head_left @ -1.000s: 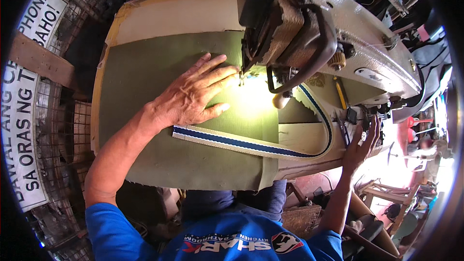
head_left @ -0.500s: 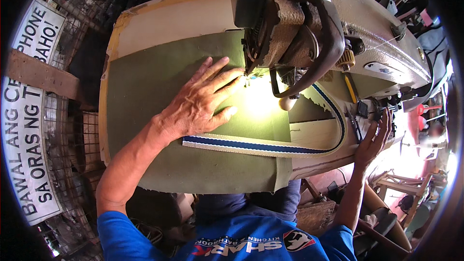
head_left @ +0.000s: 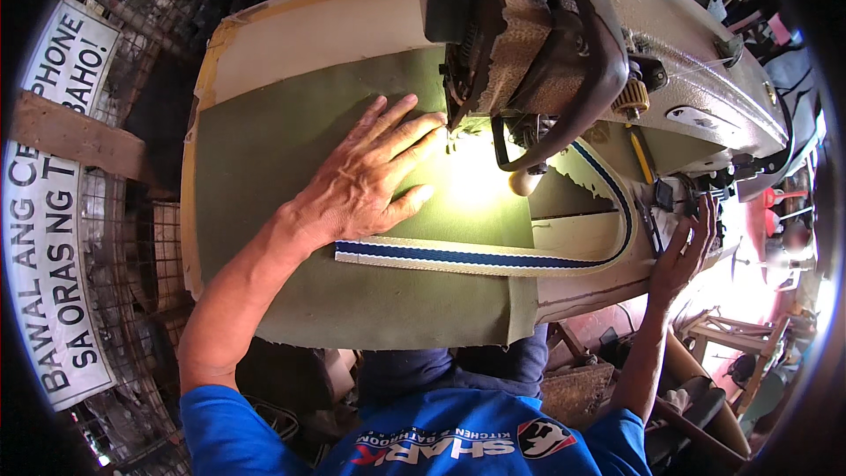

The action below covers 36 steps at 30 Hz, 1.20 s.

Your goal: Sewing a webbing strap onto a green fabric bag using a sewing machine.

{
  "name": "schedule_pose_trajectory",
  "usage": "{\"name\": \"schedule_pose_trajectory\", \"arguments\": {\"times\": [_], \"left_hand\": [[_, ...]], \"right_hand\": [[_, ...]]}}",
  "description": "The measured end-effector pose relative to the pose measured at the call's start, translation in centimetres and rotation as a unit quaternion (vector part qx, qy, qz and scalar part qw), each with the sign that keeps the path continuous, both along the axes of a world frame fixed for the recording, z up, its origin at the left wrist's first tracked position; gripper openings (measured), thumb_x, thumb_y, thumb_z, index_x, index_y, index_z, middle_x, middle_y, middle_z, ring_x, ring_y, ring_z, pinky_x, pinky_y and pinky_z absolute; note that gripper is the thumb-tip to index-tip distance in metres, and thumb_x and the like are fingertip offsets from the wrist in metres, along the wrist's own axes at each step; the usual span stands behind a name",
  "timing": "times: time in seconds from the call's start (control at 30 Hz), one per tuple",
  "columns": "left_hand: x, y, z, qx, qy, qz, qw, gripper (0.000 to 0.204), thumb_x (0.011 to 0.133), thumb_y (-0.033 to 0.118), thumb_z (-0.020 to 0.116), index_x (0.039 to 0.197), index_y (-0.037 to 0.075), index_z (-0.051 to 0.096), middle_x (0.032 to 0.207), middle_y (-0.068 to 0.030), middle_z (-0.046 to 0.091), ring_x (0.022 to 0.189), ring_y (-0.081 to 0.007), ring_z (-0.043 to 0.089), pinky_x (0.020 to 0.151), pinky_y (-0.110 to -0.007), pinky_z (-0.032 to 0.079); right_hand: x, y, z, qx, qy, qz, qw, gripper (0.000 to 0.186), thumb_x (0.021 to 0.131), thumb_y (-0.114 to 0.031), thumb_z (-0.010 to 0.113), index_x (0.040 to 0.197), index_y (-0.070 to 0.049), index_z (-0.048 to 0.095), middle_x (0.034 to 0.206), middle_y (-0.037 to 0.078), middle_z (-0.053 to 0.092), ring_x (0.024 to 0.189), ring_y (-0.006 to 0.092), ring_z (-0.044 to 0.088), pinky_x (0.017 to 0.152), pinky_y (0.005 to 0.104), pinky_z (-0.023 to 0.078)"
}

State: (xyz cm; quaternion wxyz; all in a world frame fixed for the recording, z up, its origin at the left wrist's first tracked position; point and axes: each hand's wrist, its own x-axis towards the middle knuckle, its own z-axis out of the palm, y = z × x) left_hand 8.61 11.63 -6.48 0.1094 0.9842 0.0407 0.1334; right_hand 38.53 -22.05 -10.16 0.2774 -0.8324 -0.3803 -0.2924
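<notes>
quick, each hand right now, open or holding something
Left hand: open, fingers spread on the green fabric.
Right hand: looks open, by the table's right end; whether it touches anything cannot be told.

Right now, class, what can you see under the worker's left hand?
Green cloth shows on both sides of the left hand, which lies palm down. Whatever is directly beneath it is covered and cannot be seen.

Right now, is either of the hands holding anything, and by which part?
The left hand grips nothing: it lies palm-down on the green fabric. Whether the right hand holds anything cannot be told.
</notes>
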Motion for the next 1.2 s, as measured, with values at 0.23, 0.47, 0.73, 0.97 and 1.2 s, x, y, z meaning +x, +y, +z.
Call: {"name": "schedule_pose_trajectory", "arguments": {"times": [0.23,0.47,0.73,0.97,1.2], "left_hand": [[0.0,0.1,-0.2,0.001,0.001,0.004,1.0,0.051,0.09,0.032,0.063,0.131,0.003,0.055,0.141,-0.0146,0.049,0.139,-0.0377,0.038,0.118,-0.055,0.027],[0.1,0.2,-0.4,0.003,-0.003,0.001,1.0,0.048,0.091,0.032,0.063,0.13,0.004,0.056,0.142,-0.0146,0.049,0.139,-0.0379,0.039,0.118,-0.056,0.027],[-0.2,-0.2,-0.2,0.008,-0.008,0.003,1.0,0.051,0.092,0.033,0.063,0.132,0.004,0.055,0.14,-0.0155,0.051,0.137,-0.0386,0.04,0.117,-0.056,0.029],[-0.4,0.0,-0.5,0.006,-0.016,-0.006,1.0,0.053,0.092,0.034,0.062,0.135,0.004,0.053,0.142,-0.0154,0.049,0.139,-0.0383,0.038,0.118,-0.056,0.027],[-0.2,0.7,-0.3,-0.012,0.003,-0.008,1.0,0.055,0.092,0.035,0.063,0.136,0.003,0.052,0.144,-0.018,0.047,0.142,-0.036,0.035,0.121,-0.053,0.023]], "right_hand": [[0.1,0.0,0.0,0.005,0.004,-0.004,1.0,0.038,0.103,-0.013,0.048,0.14,-0.004,0.052,0.146,0.018,0.049,0.135,0.0324,0.046,0.105,0.0416,0.043],[-0.3,-0.1,0.1,-0.006,0.051,-0.017,0.999,0.028,0.102,-0.009,0.052,0.126,0.0,0.064,0.132,0.017,0.061,0.126,0.0298,0.056,0.105,0.0403,0.044],[-0.4,0.2,0.5,-0.01,0.075,-0.034,0.997,0.029,0.101,-0.009,0.054,0.126,0.001,0.064,0.132,0.016,0.061,0.124,0.0301,0.057,0.105,0.0405,0.044],[1.8,-0.1,2.2,0.002,-0.057,-0.027,0.998,0.044,0.102,-0.015,0.052,0.143,0.0,0.046,0.146,0.02,0.048,0.135,0.0367,0.046,0.112,0.0468,0.035],[17.5,-1.4,15.4,-0.021,-0.158,-0.006,0.987,0.039,0.105,-0.023,0.048,0.142,-0.012,0.052,0.14,0.014,0.056,0.129,0.0269,0.054,0.109,0.0417,0.042]]}}
